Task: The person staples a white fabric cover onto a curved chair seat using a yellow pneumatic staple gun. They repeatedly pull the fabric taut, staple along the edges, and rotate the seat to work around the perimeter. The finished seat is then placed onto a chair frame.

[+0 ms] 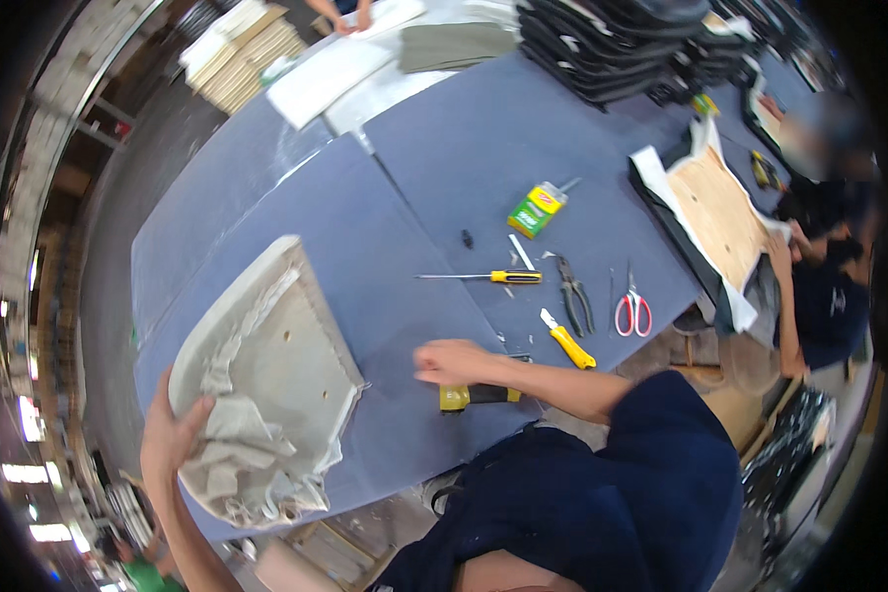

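Observation:
An upholstered seat panel (296,340) lies at the left of the table, covered in light grey-beige fabric that bunches loosely along its left and near sides. Two small holes show in its flat face. My left hand (173,434) grips its left edge, thumb on top of the fabric and fingers around the outer side. My right hand (454,362) is closed just right of the panel, apart from it; whatever its curled fingers hold is hidden. Right beside that hand lies a yellow-and-black staple gun (454,399), partly covered by my forearm.
Right of my hands lie a screwdriver (513,277), pliers (574,296), red-handled scissors (633,311), a yellow utility knife (569,342) and a green-and-yellow box (537,210). Black padded pieces (612,44) are stacked at the back. A co-worker (824,306) handles a wooden panel (720,212) at right.

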